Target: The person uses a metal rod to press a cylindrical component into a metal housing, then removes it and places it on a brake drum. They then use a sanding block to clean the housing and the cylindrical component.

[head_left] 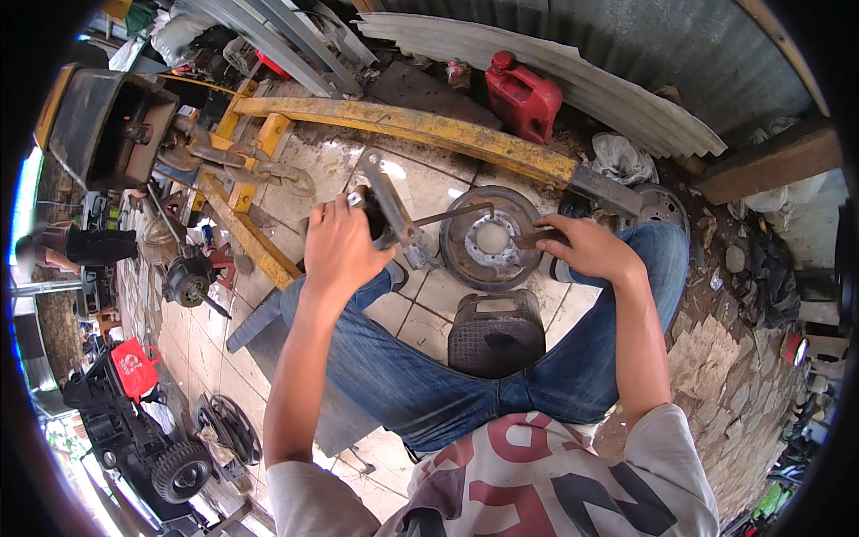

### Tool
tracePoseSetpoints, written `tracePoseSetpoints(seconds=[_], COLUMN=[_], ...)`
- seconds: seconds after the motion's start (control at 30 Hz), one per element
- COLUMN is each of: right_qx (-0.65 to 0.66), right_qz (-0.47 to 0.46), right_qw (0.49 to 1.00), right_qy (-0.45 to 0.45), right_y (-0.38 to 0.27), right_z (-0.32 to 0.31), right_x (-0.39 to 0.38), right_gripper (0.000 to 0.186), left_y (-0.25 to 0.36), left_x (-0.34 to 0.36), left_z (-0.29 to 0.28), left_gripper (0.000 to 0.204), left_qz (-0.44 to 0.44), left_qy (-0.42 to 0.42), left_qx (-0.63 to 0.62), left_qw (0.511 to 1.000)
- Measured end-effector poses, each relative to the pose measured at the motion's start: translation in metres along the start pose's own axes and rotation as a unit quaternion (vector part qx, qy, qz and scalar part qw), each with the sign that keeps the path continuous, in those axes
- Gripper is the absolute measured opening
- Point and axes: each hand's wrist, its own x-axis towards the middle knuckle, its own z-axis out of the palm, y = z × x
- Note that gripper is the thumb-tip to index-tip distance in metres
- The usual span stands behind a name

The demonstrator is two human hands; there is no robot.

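My left hand (344, 240) is closed around a dark metal part with a long flat bracket (388, 199) that has a hole near its upper end. From the bracket a thin bent rod (452, 213) reaches right, its hooked end over a round metal brake drum (458, 255) lying on the tiles between my feet. My right hand (591, 246) pinches a short, flat brown bar (534, 239) whose tip lies over the drum's centre. Whether that tip touches the drum, I cannot tell. Close to me sits a black plastic container (497, 336) with a handle slot.
A yellow hoist frame (429, 132) with a chain (242, 166) runs across the far side. Behind it stands a red jerrycan (523, 98) near corrugated sheets. Another round metal part (667, 210) lies beyond my right knee. At left are a wheel hub (186, 282) and a black vehicle (134, 430).
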Motion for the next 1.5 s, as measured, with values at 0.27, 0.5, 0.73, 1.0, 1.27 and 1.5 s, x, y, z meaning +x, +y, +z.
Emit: tracePoseSetpoints(seconds=[0.27, 0.5, 0.73, 1.0, 1.27, 1.5], right_qx=[-0.022, -0.005, 0.12, 0.302, 0.272, 0.185], right_qz=[-0.021, 0.002, -0.028, -0.057, -0.083, -0.058], right_qw=[1.0, 1.0, 0.97, 0.894, 0.888, 0.882], right_qy=[0.003, 0.001, 0.21, 0.327, 0.362, 0.429], right_y=[0.001, -0.007, -0.028, -0.068, -0.068, -0.071], right_z=[0.004, 0.003, 0.005, -0.001, -0.009, 0.001], right_x=[0.011, 0.014, 0.031, 0.083, 0.104, 0.101], right_gripper=[0.043, 0.042, 0.042, 0.053, 0.052, 0.051], left_y=[0.0, 0.012, 0.029, 0.071, 0.088, 0.077], left_x=[0.023, 0.043, 0.058, 0.093, 0.103, 0.108], left_z=[0.02, 0.009, 0.007, -0.002, 0.002, -0.014], left_gripper=[0.059, 0.084, 0.084, 0.067, 0.091, 0.075], left_qz=[0.035, 0.048, 0.024, 0.052, 0.051, 0.08], left_qy=[-0.007, -0.05, -0.039, -0.056, -0.021, -0.078], left_qx=[0.091, 0.131, 0.144, 0.193, 0.223, 0.101], left_qw=[0.995, 0.989, 0.989, 0.978, 0.973, 0.989])
